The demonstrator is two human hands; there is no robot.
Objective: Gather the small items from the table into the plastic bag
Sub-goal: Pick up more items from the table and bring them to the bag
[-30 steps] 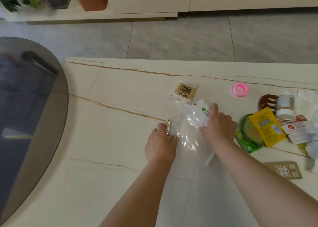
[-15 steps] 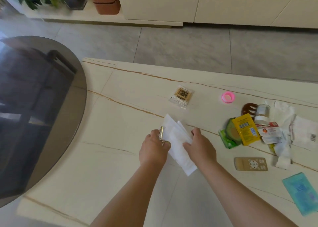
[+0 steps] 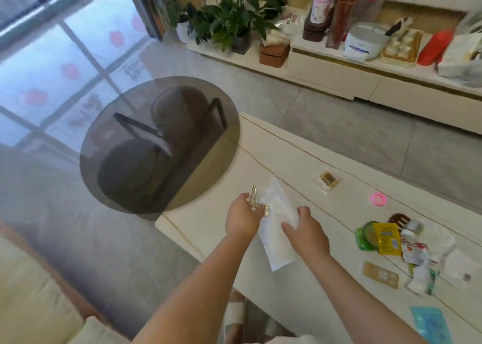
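Near the middle of the frame, two hands hold the plastic bag (image 3: pixel 277 229) just above the pale surface (image 3: pixel 208 229). The left hand (image 3: pixel 243 220) has a closed grip on a gold hair clip (image 3: pixel 255 200) and touches the bag's edge. The right hand (image 3: pixel 303 233) pinches the bag. Most of the job looks still to do. At lower right lie a tan card (image 3: pixel 380 275), a yellow packet (image 3: pixel 387 238) and more. Farther up sit a pink ring (image 3: pixel 378 199) and cotton swabs (image 3: pixel 327 179).
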